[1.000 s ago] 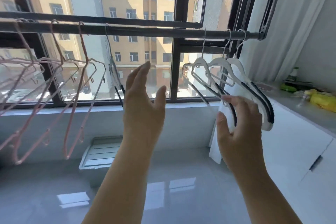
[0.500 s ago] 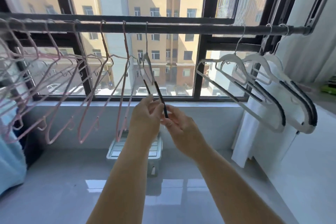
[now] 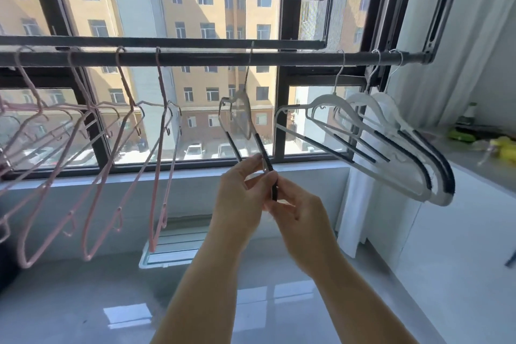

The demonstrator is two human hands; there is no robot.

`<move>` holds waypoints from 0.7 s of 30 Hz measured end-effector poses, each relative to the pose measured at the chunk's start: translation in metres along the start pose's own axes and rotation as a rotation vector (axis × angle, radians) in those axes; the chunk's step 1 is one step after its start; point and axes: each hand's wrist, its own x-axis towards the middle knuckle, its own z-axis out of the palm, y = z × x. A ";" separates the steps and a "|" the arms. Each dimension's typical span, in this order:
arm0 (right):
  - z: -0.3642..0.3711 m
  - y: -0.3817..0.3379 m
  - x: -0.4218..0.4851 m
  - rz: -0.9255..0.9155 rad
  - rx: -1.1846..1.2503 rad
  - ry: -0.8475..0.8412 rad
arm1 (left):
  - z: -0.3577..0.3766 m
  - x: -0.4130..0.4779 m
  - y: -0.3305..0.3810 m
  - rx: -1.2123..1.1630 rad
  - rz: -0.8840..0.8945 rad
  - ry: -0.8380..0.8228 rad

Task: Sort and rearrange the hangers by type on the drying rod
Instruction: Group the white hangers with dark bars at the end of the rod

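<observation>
**Q:** Which hanger are you handling, and where is it hanging?

**A:** I am holding the lone white hanger (image 3: 245,120). Its hook is sitting at the middle of the drying rod (image 3: 195,58), in the gap between the two groups.

**Q:** How are your fingers lying on it?

**A:** My left hand (image 3: 240,201) and right hand (image 3: 301,218) are meeting at the lower end of one sloping arm. The fingers (image 3: 252,166) of both are pinching together on its black strip (image 3: 264,152), the left just above the right. I am gripping low because the rod is running overhead and the arm's end is the part within easy reach. Using two hands is, I judge, keeping the hanger from swinging.

**Q:** Why are the other hangers sitting where they are?

**A:** The pink wire hangers (image 3: 92,153) are spreading along the left part of the rod. Three white hangers (image 3: 391,148) are bunching at its right end. The one I am holding matches that bunch, so I judge I am taking it rightward to join them.

**Q:** Is the hook bearing on the rod?

**A:** The upper part is blurring, so I cannot tell whether it is resting there or lifting clear.
</observation>
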 end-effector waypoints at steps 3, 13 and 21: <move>-0.020 0.000 -0.005 0.009 -0.026 0.053 | 0.022 0.001 0.000 0.008 0.020 -0.077; -0.058 0.005 -0.009 0.051 -0.102 0.102 | 0.062 0.002 -0.001 -0.049 0.044 -0.179; -0.063 0.010 -0.006 0.057 -0.129 0.098 | 0.067 0.000 -0.001 -0.017 0.070 -0.187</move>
